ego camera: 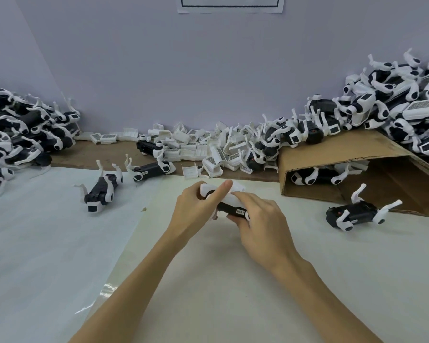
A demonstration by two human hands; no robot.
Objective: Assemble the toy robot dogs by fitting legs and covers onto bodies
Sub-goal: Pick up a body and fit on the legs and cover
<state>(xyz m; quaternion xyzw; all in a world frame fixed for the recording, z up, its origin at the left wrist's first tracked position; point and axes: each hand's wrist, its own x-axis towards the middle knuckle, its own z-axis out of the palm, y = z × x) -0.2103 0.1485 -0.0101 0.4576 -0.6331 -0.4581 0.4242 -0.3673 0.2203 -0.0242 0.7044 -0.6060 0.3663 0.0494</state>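
Right hand [260, 219] and left hand [196, 206] clasp one black toy body [230, 208], pressing on a white cover [229, 194]. Light, rigid plastic, probably; best gripped by the body, not thin legs.

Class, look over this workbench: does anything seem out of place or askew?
Yes. The cardboard box at right lies tipped on its side, its open mouth facing the bench, with a toy dog inside and more dogs heaped on top.
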